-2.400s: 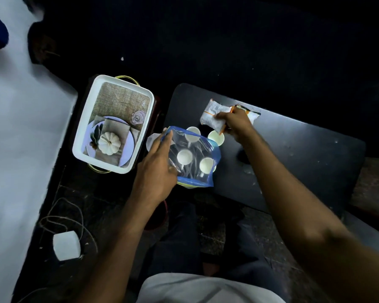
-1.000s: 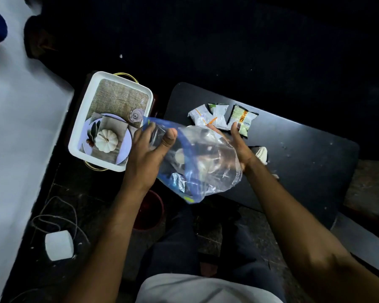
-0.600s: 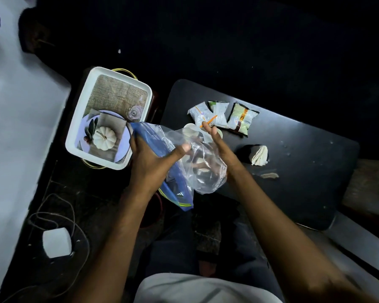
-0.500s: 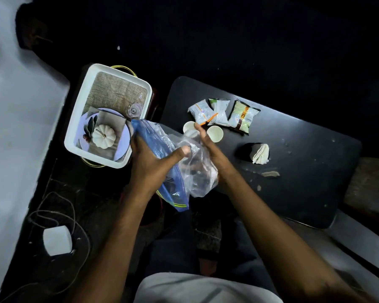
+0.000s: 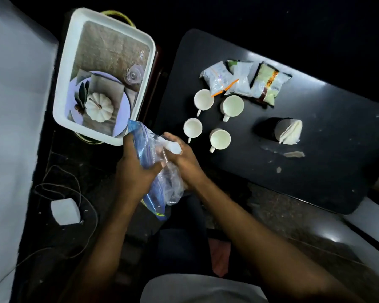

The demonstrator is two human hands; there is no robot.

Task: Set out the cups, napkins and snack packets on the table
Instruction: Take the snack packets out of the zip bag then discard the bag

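Observation:
Several white cups (image 5: 220, 138) stand upright in a cluster on the black table (image 5: 315, 176). Behind them lie three snack packets (image 5: 219, 78), (image 5: 239, 79), (image 5: 269, 84) side by side. White napkins (image 5: 290, 131) fan out of a dark holder to the right of the cups. My left hand (image 5: 136, 169) and my right hand (image 5: 184, 158) both grip a crumpled clear plastic bag with a blue zip strip (image 5: 160, 193), held off the table's near-left corner. A small white piece (image 5: 173, 147) shows at my right fingers; I cannot identify it.
A white tray (image 5: 61, 106) left of the table holds a plate, a small white pumpkin (image 5: 99, 107) and a clear glass (image 5: 136, 74). A white adapter (image 5: 65, 211) with looping cable lies on the floor. Pale scraps (image 5: 293, 154) lie near the napkins.
The bag has come off the cups and moved down-left, away from the table. The cups now stand uncovered. My right hand has moved from inside the bag to gripping it from outside.

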